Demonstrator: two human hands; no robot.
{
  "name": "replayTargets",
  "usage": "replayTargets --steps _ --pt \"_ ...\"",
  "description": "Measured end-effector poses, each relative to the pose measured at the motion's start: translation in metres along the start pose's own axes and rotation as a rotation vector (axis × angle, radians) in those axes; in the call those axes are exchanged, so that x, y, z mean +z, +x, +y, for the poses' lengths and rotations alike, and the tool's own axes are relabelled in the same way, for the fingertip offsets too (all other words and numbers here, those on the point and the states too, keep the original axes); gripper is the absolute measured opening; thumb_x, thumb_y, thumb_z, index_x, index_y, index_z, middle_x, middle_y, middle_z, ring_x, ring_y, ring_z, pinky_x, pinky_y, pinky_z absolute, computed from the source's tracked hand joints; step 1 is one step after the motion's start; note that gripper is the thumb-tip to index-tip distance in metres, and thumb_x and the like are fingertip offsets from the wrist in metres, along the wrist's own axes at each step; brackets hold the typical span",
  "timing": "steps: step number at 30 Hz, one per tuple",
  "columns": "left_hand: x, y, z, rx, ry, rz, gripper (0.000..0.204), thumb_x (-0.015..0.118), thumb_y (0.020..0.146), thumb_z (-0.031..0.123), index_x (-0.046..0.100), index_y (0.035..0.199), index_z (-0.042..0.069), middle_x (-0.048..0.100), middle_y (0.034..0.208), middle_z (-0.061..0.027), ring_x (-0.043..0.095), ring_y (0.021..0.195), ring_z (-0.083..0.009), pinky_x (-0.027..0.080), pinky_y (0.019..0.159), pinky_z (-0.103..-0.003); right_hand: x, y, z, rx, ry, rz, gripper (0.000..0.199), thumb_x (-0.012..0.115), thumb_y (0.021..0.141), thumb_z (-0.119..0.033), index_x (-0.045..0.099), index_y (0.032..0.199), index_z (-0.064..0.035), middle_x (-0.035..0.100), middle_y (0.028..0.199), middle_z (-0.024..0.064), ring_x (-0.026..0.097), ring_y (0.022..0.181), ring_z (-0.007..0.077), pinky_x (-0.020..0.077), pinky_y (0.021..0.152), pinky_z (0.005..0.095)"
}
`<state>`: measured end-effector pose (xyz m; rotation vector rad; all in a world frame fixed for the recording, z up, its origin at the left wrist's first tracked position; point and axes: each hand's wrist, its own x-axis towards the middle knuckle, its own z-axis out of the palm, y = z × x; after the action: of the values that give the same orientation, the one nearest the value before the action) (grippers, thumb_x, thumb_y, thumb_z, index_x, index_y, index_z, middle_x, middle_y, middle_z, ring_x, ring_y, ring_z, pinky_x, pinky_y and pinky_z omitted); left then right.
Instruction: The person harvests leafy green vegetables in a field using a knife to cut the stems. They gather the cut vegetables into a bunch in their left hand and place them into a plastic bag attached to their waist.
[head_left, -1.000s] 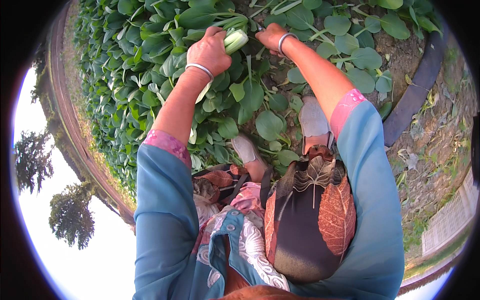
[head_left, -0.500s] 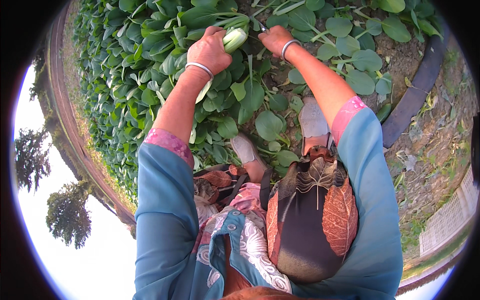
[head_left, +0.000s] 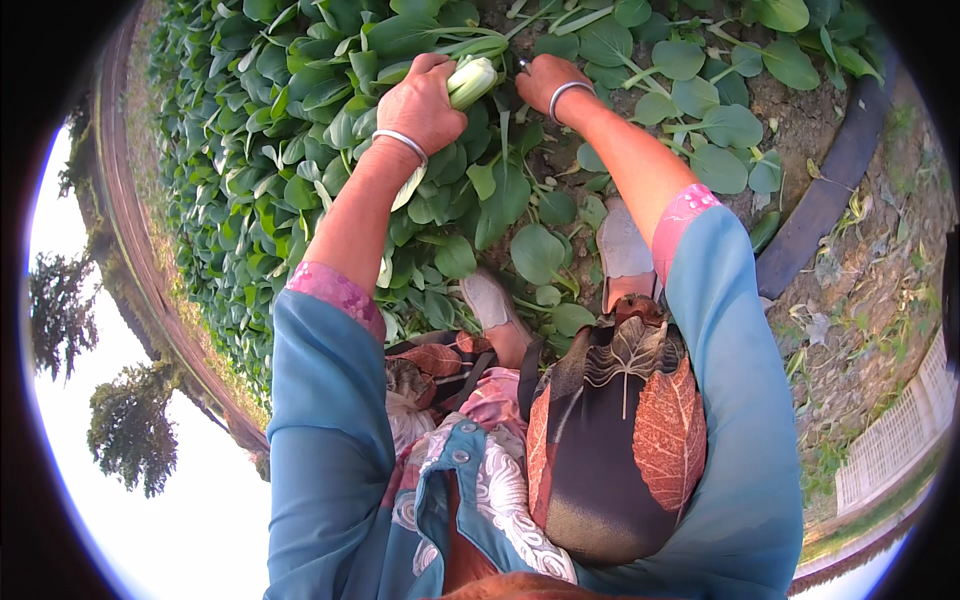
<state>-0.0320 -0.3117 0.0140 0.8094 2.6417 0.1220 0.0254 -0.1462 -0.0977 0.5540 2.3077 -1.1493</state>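
My left hand [head_left: 420, 108] is closed around a bok choy [head_left: 472, 82]; its pale, cut-looking base sticks out toward the right. Leaves of the dense bok choy bed [head_left: 260, 160] surround that hand. Just to the right, my right hand [head_left: 552, 84] is closed on a small knife [head_left: 523, 65], of which only a short dark bit shows at the fingers. The rest of the knife is hidden by the hand or too small to make out. A short gap separates the knife from the bok choy's base.
Bok choy plants with broad leaves [head_left: 722, 122] lie over the soil right of my hands. A dark flat strip [head_left: 828, 190] curves along the bed's right side. Beyond it stands a pale slatted crate [head_left: 895, 435]. My shoes [head_left: 627, 240] are among the plants.
My right hand has shifted slightly left, nearer the bok choy's base, and less of the knife shows. My left hand, still gripping the bok choy, has hardly moved.
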Motion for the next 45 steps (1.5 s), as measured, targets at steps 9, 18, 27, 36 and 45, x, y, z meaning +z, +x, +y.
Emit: replayTargets --steps 9,18,27,36,45 --pt "-0.053 -0.055 0.005 0.037 -0.762 0.114 0.056 0.075 0.059 0.009 0.064 0.113 0.001 0.059 0.123 -0.0073 0.061 0.105 -0.0223 0.048 0.094 -0.033 -0.039 -0.031 -0.016 -0.225 1.501 -0.113 0.036 0.069 0.088 -0.035 0.065 0.108 -0.0056 0.063 0.078 0.0018 0.053 0.054 0.0091 0.0412 0.048 0.0259" --pt "-0.133 -0.154 -0.015 -0.009 -1.32 0.098 0.06 0.076 0.066 -0.001 0.06 0.123 0.001 0.066 0.111 -0.0048 0.062 0.099 -0.0145 0.049 0.091 -0.031 -0.088 -0.129 -0.129 -0.615 1.187 0.001 0.031 0.075 0.084 -0.01 0.065 0.112 -0.001 0.064 0.076 0.0005 0.047 0.048 0.0046 0.0346 0.043 0.0193" --pt "-0.203 -0.26 -0.049 0.196 -1.39 0.463 0.055 0.076 0.066 0.0 0.061 0.119 0.0 0.067 0.109 -0.0067 0.063 0.1 -0.0172 0.049 0.092 -0.032 -0.105 -0.255 -0.255 -0.787 0.486 -0.047 0.024 0.074 0.081 -0.008 0.066 0.102 -0.0033 0.06 0.071 -0.0034 0.045 0.05 0.0029 0.0353 0.045 0.0197" --pt "-0.188 -0.331 -0.075 0.547 -1.662 0.635 0.098 0.078 0.063 0.003 0.031 0.148 0.002 0.055 0.133 -0.01 0.054 0.121 -0.0221 0.04 0.107 -0.036 -0.046 -0.324 -0.341 -0.833 0.633 -0.343 0.026 0.069 0.081 -0.001 0.062 0.107 0.0003 0.062 0.073 0.0002 0.052 0.049 0.0049 0.041 0.044 0.0204" --pt "-0.133 -0.404 -0.106 0.104 -1.489 0.934 0.063 0.074 0.066 -0.005 0.057 0.127 0.002 0.067 0.108 -0.0033 0.063 0.094 -0.0123 0.052 0.087 -0.029 0.025 -0.348 -0.386 -0.943 0.135 -0.139 0.026 0.075 0.083 -0.018 0.067 0.101 -0.0015 0.057 0.066 -0.0036 0.044 0.047 0.0035 0.0334 0.044 0.0213"
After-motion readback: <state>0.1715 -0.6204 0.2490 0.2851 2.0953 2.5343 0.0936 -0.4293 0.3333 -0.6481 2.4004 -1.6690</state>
